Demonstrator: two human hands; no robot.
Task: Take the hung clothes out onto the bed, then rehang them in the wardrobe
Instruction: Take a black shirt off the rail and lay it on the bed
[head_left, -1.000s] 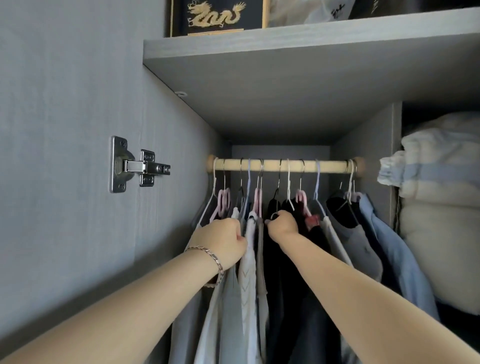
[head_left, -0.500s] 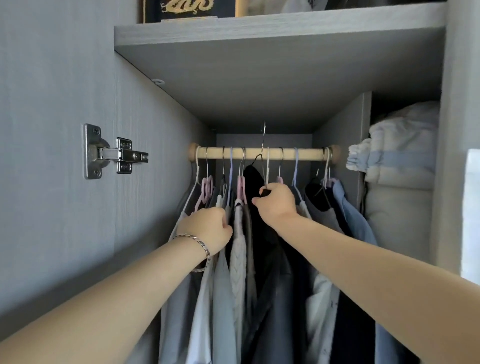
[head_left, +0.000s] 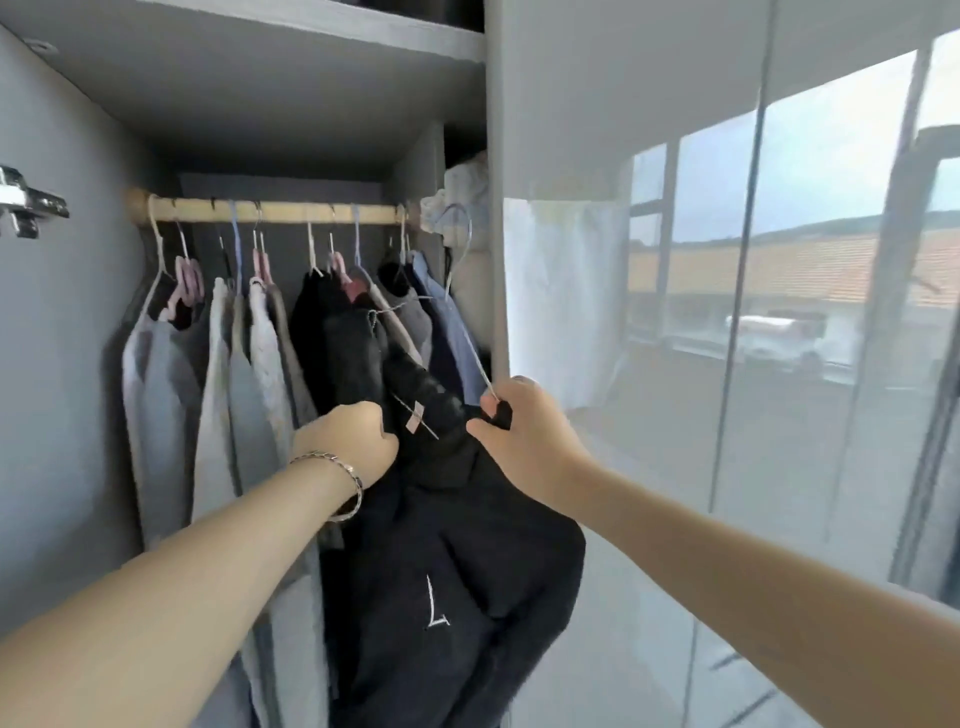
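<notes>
Fabric of the black garment is bunched in the left grip, whose fingers are curled tight round the cloth near the collar. The right grip is closed on the lower end of the wire hanger, with a scrap of black cloth pinched along with it. The garment is held between the two grips at the centre of the frame, in front of the open wardrobe, and its body hangs down toward the lower edge. The hanger's hook is seen clear of the wooden rail, just right of the rail's end. A chain bracelet is worn on the left wrist.

Behind the grips, grey garments and a light blue shirt are hung on the rail, some on pink hangers. Pale folded bedding is stacked in the compartment to the right. A glossy door fills the right half of the frame, and a metal hinge is fixed at the left edge.

The garment is dark and crumpled, marked with a white L-shaped sign low on the front and a small pale tag near the neck.
</notes>
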